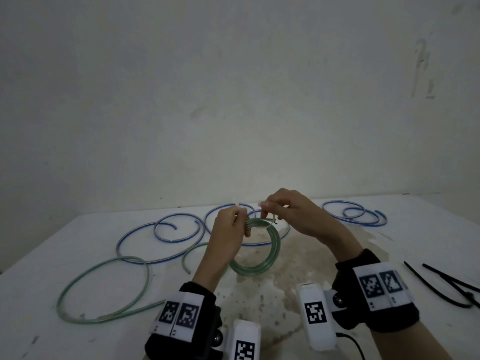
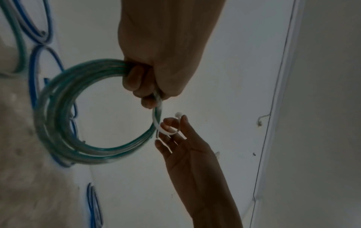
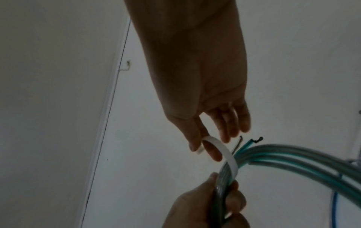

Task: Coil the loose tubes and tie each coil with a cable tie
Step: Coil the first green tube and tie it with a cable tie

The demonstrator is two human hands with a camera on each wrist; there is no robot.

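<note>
Progress. One green tube has been wound into a coil, the green coil (image 1: 259, 252), which is held just above the white table (image 1: 389, 242) and serves here as the landmark. A white cable tie (image 3: 215, 150) is looped round the bundled turns at the coil's upper edge, but its tail does not appear to be threaded through its head (image 2: 178, 114), so this coil is judged not yet tied. Left of the coil, a second green tube (image 1: 104, 287) lies loose on the table in an open loop. Behind the coil and to either side, several blue-striped tubes (image 1: 161, 240) lie uncoiled in wide curls; a further group (image 1: 355, 213) lies to its far right. Black cable ties (image 1: 446, 284) lie unused near the table's right edge. Most of the task therefore appears to remain.

Hands. The left hand (image 1: 228, 237) grips the coil's upper left, its fingers (image 2: 136, 80) curled tightly round the gathered turns, the tie strap passing beside them. The right hand (image 1: 293, 214) meets the coil's top: thumb and forefinger (image 3: 195, 138) pinch the head end of the white tie and bend it into an arc, while the remaining fingers extend loosely, slightly spread and touching nothing. Two cut tube ends (image 3: 254, 141) project from the bundle just beside that pinch.
</note>
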